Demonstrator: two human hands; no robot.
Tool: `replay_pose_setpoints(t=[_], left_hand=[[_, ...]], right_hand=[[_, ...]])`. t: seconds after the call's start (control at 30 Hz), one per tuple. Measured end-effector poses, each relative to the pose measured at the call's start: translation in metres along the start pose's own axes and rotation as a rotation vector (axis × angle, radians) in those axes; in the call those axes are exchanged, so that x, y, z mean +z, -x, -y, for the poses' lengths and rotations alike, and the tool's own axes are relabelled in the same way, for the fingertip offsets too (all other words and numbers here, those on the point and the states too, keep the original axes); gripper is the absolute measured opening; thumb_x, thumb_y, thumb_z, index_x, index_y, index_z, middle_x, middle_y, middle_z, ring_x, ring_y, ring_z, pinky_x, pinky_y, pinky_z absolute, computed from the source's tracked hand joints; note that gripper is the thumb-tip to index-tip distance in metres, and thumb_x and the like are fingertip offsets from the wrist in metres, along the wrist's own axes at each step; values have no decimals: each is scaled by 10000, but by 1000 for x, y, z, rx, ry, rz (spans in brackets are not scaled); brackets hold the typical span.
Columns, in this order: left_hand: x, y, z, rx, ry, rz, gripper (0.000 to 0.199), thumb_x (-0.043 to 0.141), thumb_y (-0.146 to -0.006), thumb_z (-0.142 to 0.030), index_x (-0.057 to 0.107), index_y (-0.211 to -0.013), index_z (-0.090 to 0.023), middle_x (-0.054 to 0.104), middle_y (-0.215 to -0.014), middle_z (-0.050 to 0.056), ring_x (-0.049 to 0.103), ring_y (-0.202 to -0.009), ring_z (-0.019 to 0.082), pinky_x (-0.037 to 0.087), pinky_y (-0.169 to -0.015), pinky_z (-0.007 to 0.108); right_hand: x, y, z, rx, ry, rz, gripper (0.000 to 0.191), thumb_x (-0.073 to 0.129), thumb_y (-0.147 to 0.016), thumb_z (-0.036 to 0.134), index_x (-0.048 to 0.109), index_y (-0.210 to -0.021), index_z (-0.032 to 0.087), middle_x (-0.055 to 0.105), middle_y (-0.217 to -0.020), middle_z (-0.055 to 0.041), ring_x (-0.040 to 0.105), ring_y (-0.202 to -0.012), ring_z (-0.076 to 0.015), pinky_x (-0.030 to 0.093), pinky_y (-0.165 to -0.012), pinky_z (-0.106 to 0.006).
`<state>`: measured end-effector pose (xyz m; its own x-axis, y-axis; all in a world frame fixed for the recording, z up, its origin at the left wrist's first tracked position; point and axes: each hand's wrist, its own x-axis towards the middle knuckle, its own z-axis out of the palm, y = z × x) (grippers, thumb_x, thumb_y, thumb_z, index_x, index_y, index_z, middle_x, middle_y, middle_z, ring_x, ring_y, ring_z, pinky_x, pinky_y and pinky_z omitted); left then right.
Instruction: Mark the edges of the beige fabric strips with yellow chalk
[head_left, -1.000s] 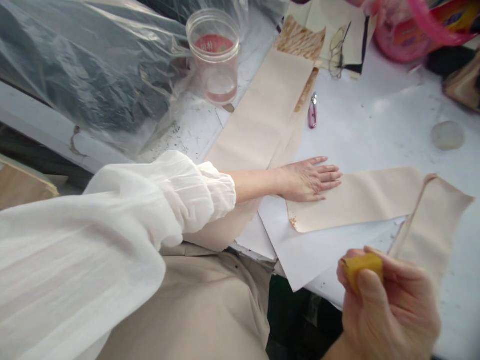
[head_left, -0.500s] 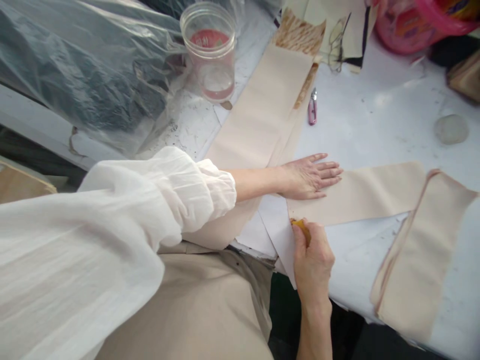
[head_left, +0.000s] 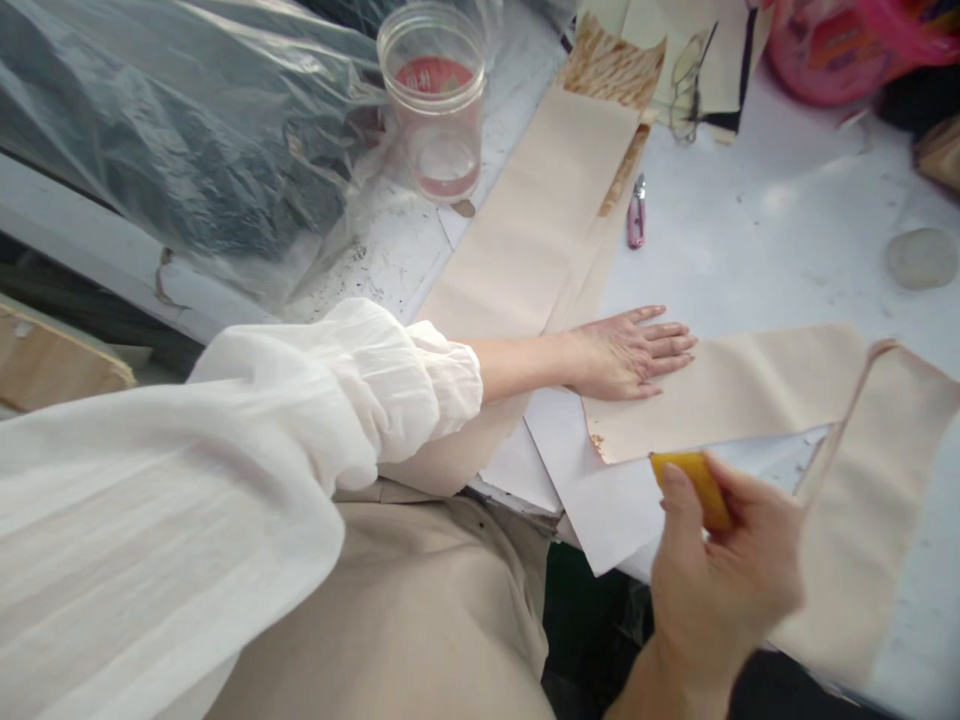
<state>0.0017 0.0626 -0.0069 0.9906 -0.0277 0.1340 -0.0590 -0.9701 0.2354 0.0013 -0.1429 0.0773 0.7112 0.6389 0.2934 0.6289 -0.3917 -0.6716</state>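
My left hand (head_left: 630, 352) lies flat, fingers spread, on the near end of a beige strip of leather-like material (head_left: 765, 385). Brown stain marks the strip's lower left corner. In my right hand (head_left: 727, 550) a small yellow block (head_left: 697, 485), perhaps a scraper or sponge, is pinched between thumb and fingers, just below the strip's lower edge. Under the strip lies white paper (head_left: 600, 510). A second folded beige strip (head_left: 877, 510) joins or overlaps the first at the right; my right hand hides part of it.
A wide beige piece (head_left: 517, 220) with brown-smeared ends lies under my left forearm. Pink thread snips (head_left: 637, 215) rest beside it. Behind stand a clear plastic jar (head_left: 442, 130), eyeglasses (head_left: 686, 90) and a pink basket (head_left: 817, 55). Plastic sheeting (head_left: 187, 120) covers something at left.
My right hand has moved right and lifted off the strip's lower left corner with the yellow block, uncovering brown stain there. My left hand stays flat on the strip. The view shifted slightly.
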Motion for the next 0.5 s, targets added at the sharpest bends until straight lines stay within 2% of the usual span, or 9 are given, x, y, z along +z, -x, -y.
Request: replay_pose_setpoints(t=[0.1,0.23,0.33,0.43,0.5], left_hand=[[0,-1,0,-19,3,39,626,277,-982,-419,354,-1524,-116,320,-1606,103,258,-1514,236,151,-1257,504],[-1,-1,-1,-15,11,34,624,276,-979,-411,352,-1525,-118,308,-1613,89,252,-1517,228,147,-1261,488],[-2,-1,-1,-35,17,43,626,282,-975,-401,357,-1521,-105,306,-1612,92,252,-1517,231,142,-1263,489],[-3,-1,-1,-40,29,61,629,285,-973,-405,360,-1520,-104,299,-1615,102,250,-1517,232,138,-1263,490],[-2,-1,-1,-21,33,44,631,291,-972,-412,362,-1520,-107,306,-1612,104,252,-1516,232,145,-1262,488]], right_hand=[[21,-4,-18,-113,116,175,213,598,-987,386,640,-1041,184,678,-941,-69,658,-867,-237,511,-770,-354],[42,6,-30,-143,208,222,200,469,-1038,352,592,-1003,198,647,-921,-73,634,-855,-234,479,-725,-338],[33,20,-25,-142,185,293,205,447,-1047,339,580,-986,196,626,-915,-69,620,-834,-221,470,-703,-322],[10,30,-20,-34,126,368,210,505,-1029,378,595,-991,193,636,-881,-46,620,-781,-204,480,-688,-307],[-3,30,-18,66,117,295,239,596,-988,422,617,-1016,186,649,-882,-42,625,-770,-205,488,-698,-311]])
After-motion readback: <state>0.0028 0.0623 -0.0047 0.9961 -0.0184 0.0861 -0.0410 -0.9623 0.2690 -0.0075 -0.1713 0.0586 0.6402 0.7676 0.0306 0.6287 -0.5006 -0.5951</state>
